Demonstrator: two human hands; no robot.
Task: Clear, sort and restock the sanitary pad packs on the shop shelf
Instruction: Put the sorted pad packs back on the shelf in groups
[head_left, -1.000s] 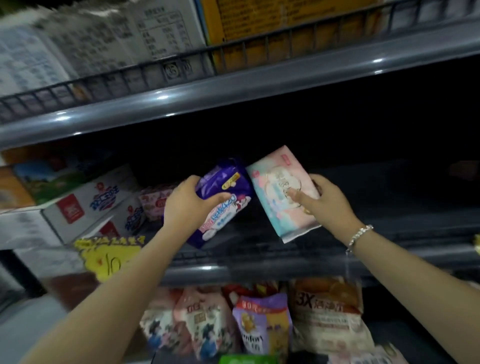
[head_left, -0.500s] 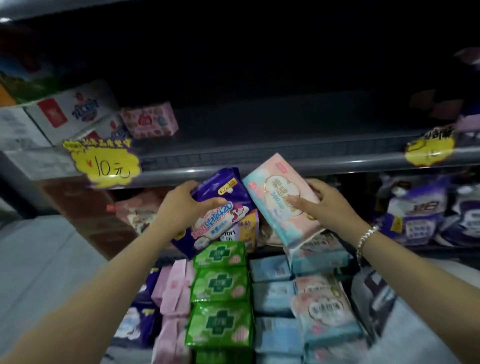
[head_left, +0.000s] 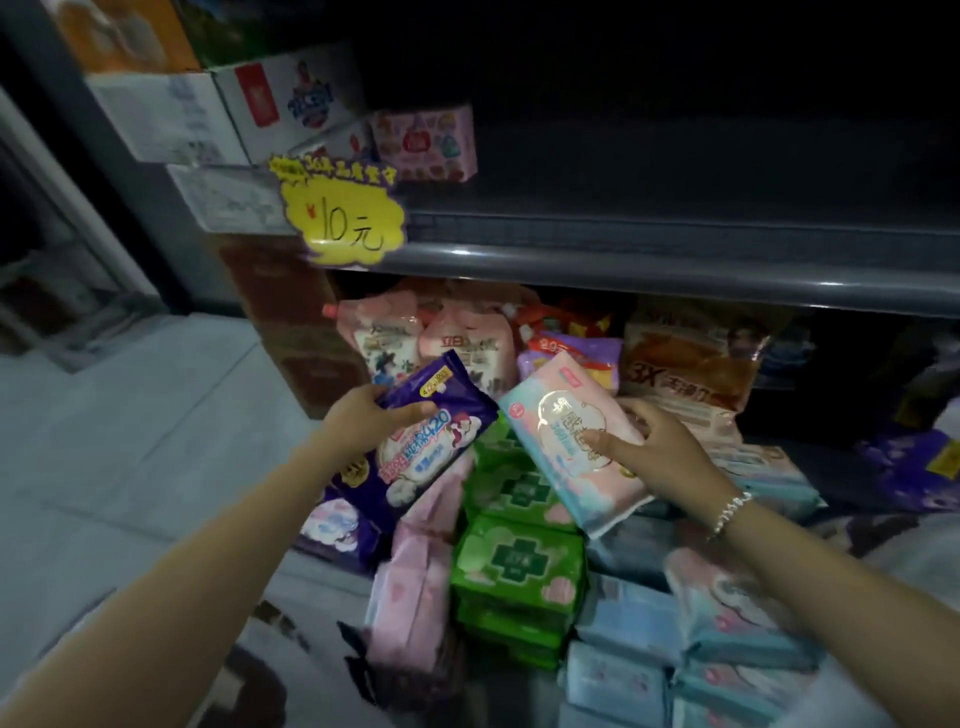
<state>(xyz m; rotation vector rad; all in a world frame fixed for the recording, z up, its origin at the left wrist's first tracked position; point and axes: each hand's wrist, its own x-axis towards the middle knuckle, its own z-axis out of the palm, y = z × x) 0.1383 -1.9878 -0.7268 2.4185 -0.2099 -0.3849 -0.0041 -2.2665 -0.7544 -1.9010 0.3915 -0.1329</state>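
Left hand (head_left: 370, 415) grips one end of a glossy purple plastic pad pack (head_left: 421, 447); right hand (head_left: 657, 447) pinches a soft pink-and-blue plastic pad pack (head_left: 569, 441). Both packs hang below the grey metal shelf edge (head_left: 649, 270), above sorted rows including stacked green plastic packs (head_left: 519, 556), apparently being matched by colour before placing.

The purple pack (head_left: 426, 447) bore pink and white lettering with white clouds. The pastel pack (head_left: 571, 441) faded from pale blue to pink around a white cloud. Stacked green packs (head_left: 519, 556) showed darker crosses. The price tag (head_left: 345, 221) was yellow, purple-edged.
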